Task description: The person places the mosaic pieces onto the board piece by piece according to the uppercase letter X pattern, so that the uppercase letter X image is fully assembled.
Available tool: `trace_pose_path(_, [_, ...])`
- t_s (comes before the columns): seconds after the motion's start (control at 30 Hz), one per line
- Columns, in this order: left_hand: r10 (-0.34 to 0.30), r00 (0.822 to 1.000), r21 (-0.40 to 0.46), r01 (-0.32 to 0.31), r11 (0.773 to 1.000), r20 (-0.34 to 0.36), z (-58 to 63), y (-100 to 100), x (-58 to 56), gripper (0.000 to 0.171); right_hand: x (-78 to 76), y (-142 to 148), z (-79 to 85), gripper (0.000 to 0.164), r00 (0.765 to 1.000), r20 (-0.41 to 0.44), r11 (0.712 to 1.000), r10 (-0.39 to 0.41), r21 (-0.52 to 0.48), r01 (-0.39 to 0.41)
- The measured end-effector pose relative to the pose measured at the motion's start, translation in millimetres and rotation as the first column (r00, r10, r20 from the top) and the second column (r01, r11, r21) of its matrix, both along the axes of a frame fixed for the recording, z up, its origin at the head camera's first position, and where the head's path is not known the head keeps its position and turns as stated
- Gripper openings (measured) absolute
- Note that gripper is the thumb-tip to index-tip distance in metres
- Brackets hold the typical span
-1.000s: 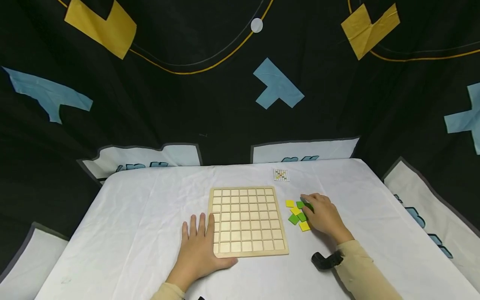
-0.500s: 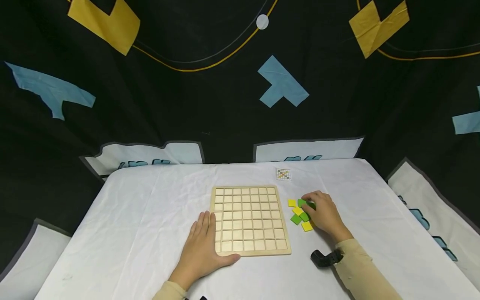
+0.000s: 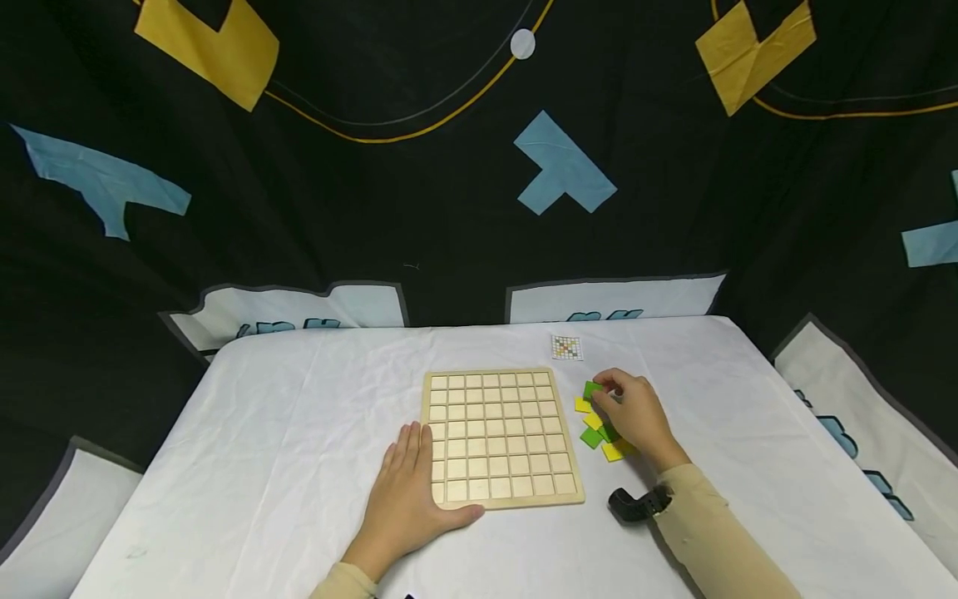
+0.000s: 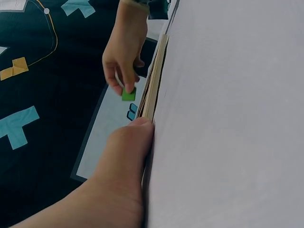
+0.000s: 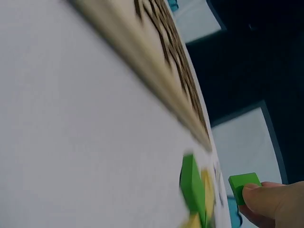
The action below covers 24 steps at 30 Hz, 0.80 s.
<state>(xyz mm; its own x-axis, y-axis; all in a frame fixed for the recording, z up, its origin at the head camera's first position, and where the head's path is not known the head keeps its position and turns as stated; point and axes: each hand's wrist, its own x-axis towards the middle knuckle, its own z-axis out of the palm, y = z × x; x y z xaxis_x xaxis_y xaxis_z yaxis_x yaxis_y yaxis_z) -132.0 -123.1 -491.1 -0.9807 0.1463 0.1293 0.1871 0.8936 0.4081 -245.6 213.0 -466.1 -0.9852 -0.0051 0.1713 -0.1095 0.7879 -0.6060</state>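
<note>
Between thumb and fingers, my right hand [image 3: 631, 413] pinches a green square tile [image 5: 244, 184], raised over a small cluster of tiles. Those loose pieces, such as a yellow tile [image 3: 612, 452] and a green tile [image 3: 591, 438], lie right of a wooden grid board [image 3: 500, 503]; my right hand hides part of them. My left hand [image 3: 404, 492] lies with straight fingers along the board's left edge, its thumb at the near left corner. In the left wrist view, that thumb [image 4: 135, 135] meets the board's side. The board's square cells hold no tiles.
A small printed card with a coloured grid pattern [image 3: 566, 348] lies beyond the board's far right corner. White cloth [image 3: 247, 466] covers the table. Behind it hangs a black curtain [image 3: 374, 216] with blue and yellow shapes.
My right hand has picked a green tile from the cluster and lifted it slightly, shifting up and to the left. The left hand stays at the board, its fingers drawn closer together.
</note>
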Motion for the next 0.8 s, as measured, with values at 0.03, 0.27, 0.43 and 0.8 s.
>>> trace_pose_path(0.03, [0.001,1.000,0.002,-0.001,1.000,0.002,-0.2,0,0.2,0.139,-0.9,-4,1.6,0.020,1.000,0.002,1.000,0.009,-0.013,-0.009])
trace_pose_path(0.27, [0.003,1.000,0.017,-0.003,1.000,0.018,-0.6,0,1.1,0.140,-8.0,-43,7.9,0.018,0.993,-0.026,0.992,0.112,-0.051,-0.113])
trace_pose_path(0.43, [0.002,1.000,0.016,-0.003,1.000,0.029,-1.1,0,1.2,0.140,-13.8,-73,8.5,0.016,0.984,0.001,0.979,0.181,-0.096,-0.180])
trace_pose_path(0.8, [-0.056,0.998,0.008,0.056,0.998,0.032,2.3,-10,-1.0,0.135,-23.0,-130,2.8,0.014,0.946,0.013,0.937,0.322,-0.143,-0.317])
